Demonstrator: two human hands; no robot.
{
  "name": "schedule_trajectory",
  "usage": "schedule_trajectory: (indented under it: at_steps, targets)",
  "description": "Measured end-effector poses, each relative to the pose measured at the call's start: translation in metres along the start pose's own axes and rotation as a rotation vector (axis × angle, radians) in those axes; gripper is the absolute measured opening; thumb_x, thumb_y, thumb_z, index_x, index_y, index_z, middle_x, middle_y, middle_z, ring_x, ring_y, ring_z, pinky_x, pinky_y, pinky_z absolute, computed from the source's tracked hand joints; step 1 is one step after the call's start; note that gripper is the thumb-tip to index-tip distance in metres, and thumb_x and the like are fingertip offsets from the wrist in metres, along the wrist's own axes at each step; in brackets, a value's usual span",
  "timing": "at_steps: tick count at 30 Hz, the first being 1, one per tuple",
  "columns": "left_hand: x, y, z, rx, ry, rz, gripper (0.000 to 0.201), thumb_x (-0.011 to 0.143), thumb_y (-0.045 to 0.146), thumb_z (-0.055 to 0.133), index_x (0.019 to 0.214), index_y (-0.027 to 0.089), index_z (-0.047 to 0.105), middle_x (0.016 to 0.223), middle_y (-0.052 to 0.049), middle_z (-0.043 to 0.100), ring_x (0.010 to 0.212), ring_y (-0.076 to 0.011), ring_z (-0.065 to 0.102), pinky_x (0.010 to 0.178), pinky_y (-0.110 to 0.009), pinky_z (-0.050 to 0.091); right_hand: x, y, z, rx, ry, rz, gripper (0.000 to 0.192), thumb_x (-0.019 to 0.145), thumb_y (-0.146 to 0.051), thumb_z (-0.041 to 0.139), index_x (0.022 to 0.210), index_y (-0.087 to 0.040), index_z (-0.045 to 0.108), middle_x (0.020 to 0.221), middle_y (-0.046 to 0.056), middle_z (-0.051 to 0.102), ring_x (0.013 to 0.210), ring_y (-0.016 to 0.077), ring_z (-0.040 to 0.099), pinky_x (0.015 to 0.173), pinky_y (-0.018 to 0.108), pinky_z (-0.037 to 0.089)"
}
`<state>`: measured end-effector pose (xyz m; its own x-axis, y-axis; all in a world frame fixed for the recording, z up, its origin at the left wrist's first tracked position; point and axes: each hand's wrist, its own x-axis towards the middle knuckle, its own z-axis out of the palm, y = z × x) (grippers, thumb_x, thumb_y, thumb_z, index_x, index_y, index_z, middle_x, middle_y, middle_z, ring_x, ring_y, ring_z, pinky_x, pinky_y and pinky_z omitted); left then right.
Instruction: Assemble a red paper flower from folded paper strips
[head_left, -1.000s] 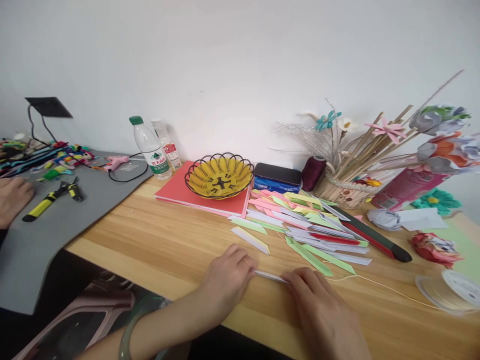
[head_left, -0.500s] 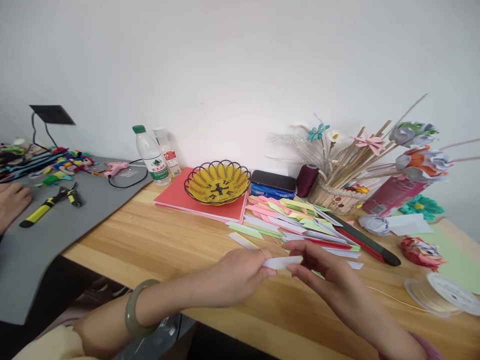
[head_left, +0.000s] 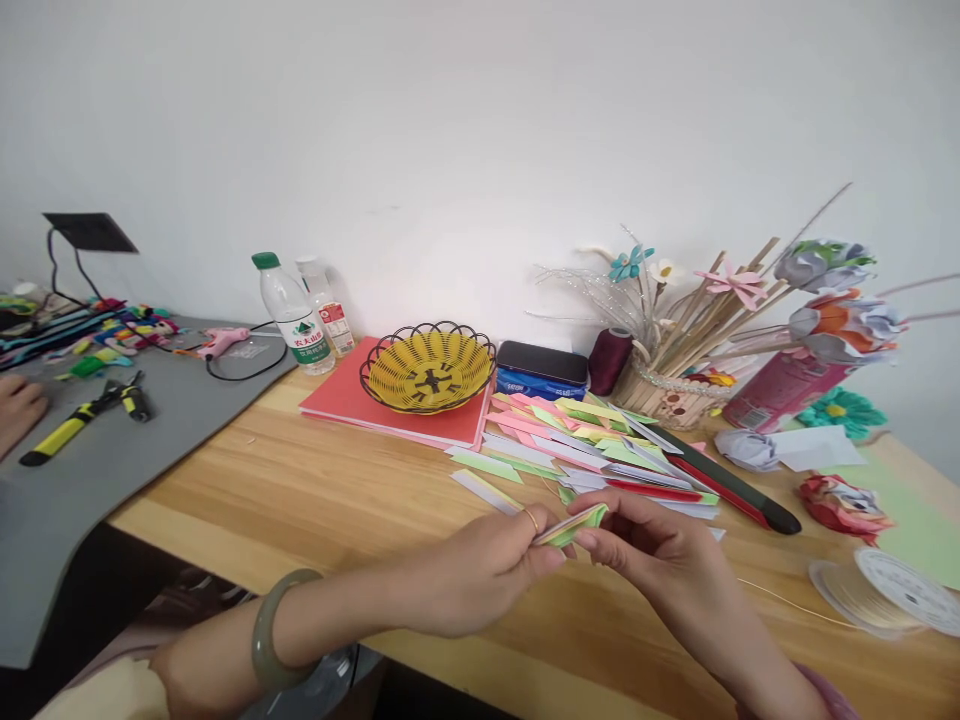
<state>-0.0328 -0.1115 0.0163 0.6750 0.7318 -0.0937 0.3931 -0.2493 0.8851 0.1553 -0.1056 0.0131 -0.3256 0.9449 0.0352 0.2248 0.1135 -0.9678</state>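
Observation:
Above the front of the wooden table (head_left: 300,490), my left hand (head_left: 480,565) and my right hand (head_left: 660,550) pinch the two ends of a folded paper strip (head_left: 571,526), green and pale on its edges. The strip is lifted clear of the tabletop and tilts up to the right. A green bangle sits on my left wrist and a ring on one finger. Just behind my hands lies a pile of folded coloured paper strips (head_left: 585,445), pink, green, white and red.
A yellow wire basket (head_left: 427,367) rests on a red folder. Water bottles (head_left: 289,312), a blue box, dark thread spool, stick holder with paper flowers (head_left: 675,390), red-black cutter (head_left: 731,485) and cord spool (head_left: 885,590) stand around. Another person's hand (head_left: 19,410) lies on a grey mat by pliers.
My hands lifted the strip off the table and drew closer together. The strip has turned, so its green edge shows instead of the flat white face.

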Motion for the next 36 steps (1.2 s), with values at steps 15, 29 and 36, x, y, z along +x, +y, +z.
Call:
schedule_trajectory:
  at_steps: [15,29,36]
  targets:
    - [0.006,0.004,-0.005,0.142,0.108,0.04,0.037,0.091,0.037,0.024,0.11,0.017,0.049,0.098,-0.006,0.059,0.085,-0.016,0.054,0.08,-0.03,0.042,0.015,-0.007,-0.007,0.061,0.037,-0.033,0.029,0.064,-0.047,0.067,0.07,-0.018,0.066,0.055,0.0,0.057,0.05,0.0103,0.05,0.048,0.024,0.044]
    - [0.011,-0.006,-0.015,-0.011,0.098,-0.006,0.033,0.089,0.033,0.029,0.073,0.015,0.051,0.063,0.003,0.04,0.062,-0.009,0.038,0.061,-0.022,0.032,0.022,0.009,-0.006,-0.153,0.047,-0.21,0.019,0.077,-0.039,0.058,0.077,-0.021,0.066,0.07,0.002,0.06,0.066,0.0133,0.058,0.059,0.024,0.049]
    - [0.016,-0.011,-0.023,-0.337,-0.057,-0.057,0.037,0.086,0.044,0.036,0.062,0.016,0.04,0.058,0.005,0.035,0.05,-0.0058,0.028,0.05,-0.021,0.024,0.017,0.007,-0.008,-0.697,0.058,-0.785,0.028,0.08,-0.017,0.056,0.106,-0.027,0.062,0.088,0.005,0.057,0.082,0.0149,0.056,0.066,0.026,0.048]
